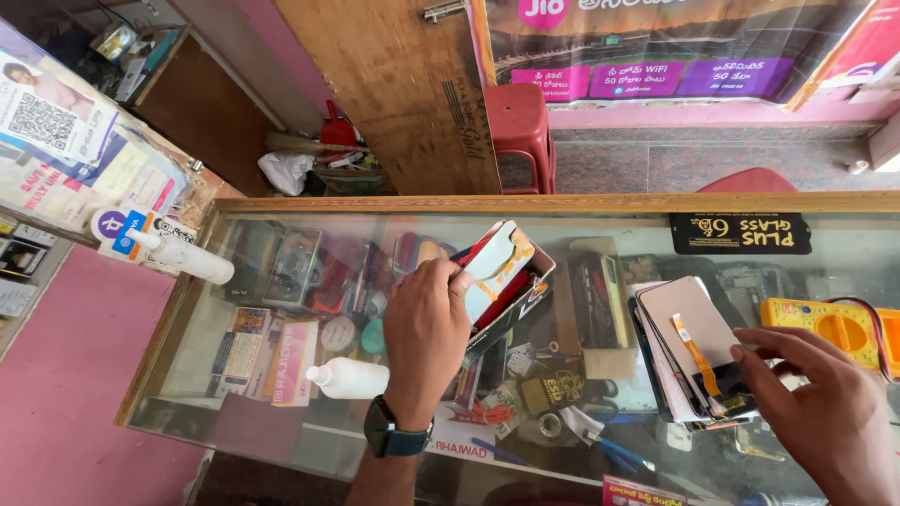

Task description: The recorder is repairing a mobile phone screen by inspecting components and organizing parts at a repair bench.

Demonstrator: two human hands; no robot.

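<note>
Left hand [427,337]: fingers curled over the near edge of a small open box [511,281], gripping it; dark watch on the wrist
Box: tilted card tray, stiff and flat-sided, holding flat phone parts stood on edge; it rests on the glass counter [281,412], up and right of the left palm
Right hand [825,412]: fingertips pressed on the lower right corner of a stack of phone display panels [694,351]; thumb is hidden, so cannot tell if it pinches
Stack: long axis runs away from the body, leaning left; smooth panels, orange flex ribbon on top; lies left of the right hand, nearer to it than to the left
Nearby: white squeeze bottle [349,378], yellow multimeter [834,328]
</note>
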